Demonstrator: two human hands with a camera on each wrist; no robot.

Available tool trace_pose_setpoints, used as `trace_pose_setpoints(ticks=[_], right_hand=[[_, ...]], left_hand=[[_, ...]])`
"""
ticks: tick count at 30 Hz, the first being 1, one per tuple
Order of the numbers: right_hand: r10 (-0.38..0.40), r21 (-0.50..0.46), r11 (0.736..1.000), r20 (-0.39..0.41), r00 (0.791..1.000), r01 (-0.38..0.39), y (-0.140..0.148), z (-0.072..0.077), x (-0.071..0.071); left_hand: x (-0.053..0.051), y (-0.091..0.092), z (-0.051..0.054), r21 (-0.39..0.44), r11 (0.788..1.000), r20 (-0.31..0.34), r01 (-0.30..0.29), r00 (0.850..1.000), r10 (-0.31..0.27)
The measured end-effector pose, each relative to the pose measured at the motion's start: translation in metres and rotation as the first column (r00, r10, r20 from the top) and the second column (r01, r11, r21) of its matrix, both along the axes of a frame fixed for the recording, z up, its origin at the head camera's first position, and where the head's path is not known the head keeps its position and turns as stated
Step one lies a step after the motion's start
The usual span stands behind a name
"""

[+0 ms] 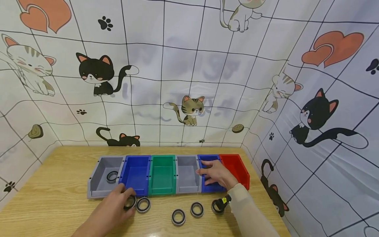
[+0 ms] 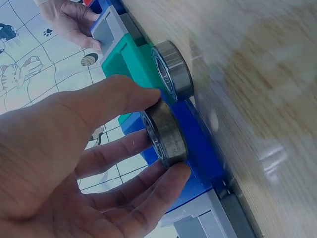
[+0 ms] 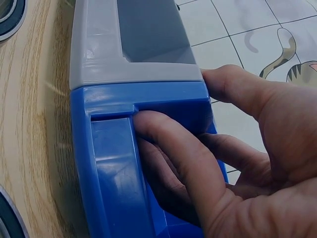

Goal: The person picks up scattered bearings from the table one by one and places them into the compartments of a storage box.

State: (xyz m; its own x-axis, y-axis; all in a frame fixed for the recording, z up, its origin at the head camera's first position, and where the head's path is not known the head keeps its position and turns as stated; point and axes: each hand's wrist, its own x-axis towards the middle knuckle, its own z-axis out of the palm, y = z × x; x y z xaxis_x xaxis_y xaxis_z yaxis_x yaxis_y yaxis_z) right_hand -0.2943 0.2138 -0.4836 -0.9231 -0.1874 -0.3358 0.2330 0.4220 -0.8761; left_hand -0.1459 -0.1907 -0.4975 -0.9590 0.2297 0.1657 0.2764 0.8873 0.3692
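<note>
Left hand (image 1: 116, 204) grasping a bearing (image 2: 168, 134), pinched between thumb and fingers, just in front of the left blue bin (image 1: 140, 191). Right hand (image 1: 218, 172) released, fingers spread and loosely bent, some dipping into the right blue bin (image 3: 116, 168), one fingertip at the wall it shares with the right gray bin (image 1: 188, 189). Wrist camera (image 1: 222, 201) on that arm, cream sleeve (image 1: 247, 207) behind. Second bearing (image 1: 143, 211) lies just beside the held one. Third bearing (image 1: 178, 223) and fourth bearing (image 1: 196, 216) farther right on the counter (image 1: 160, 227), near each other, apart; fifth bearing (image 1: 217, 213) partly hidden by wrist camera. Sixth bearing (image 1: 112, 181) sits inside the left gray bin (image 1: 99, 194). Bins in one row: gray, blue, green bin (image 1: 162, 191), gray, blue, red bin (image 1: 244, 176). Cat-print curtain (image 1: 148, 98) behind.
</note>
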Motion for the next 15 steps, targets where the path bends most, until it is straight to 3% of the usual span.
trace_pose_setpoints(ticks=[10,15], right_hand=[[-0.004,0.004,1.000,0.002,1.000,0.004,-0.0010,0.0004,0.0000],[-0.008,0.011,1.000,0.003,1.000,0.008,-0.0009,0.0003,0.0000]], left_hand=[[-0.0027,0.0048,0.0054,0.028,0.999,0.007,-0.031,0.999,0.031],[-0.0037,0.0055,0.0060,0.026,0.999,-0.043,-0.030,0.999,0.031]])
